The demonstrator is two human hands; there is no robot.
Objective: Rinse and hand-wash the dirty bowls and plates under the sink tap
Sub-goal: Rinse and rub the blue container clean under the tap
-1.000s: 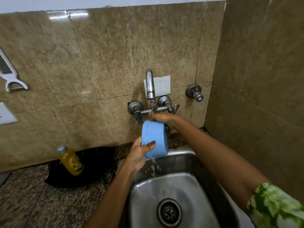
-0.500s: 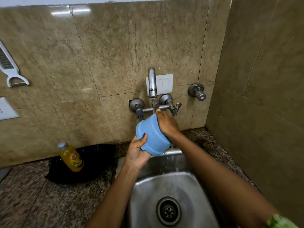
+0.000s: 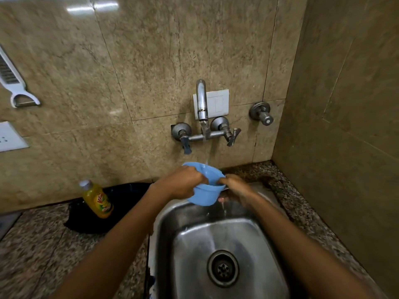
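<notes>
The steel sink [image 3: 226,240] sits below the running tap [image 3: 201,100]. A blue bowl [image 3: 205,194] is held mouth-up over its back edge, catching the stream. The left hand [image 3: 183,186] curls round the rim; the right hand [image 3: 234,187] pinches the opposite rim, blurred. Wet plastic may slip, or water may splash onto the counter

We saw two bare forearms, no sleeves in view, no rings, watch or bracelets on the left hand [image 3: 183,184] or right hand [image 3: 236,188].
</notes>
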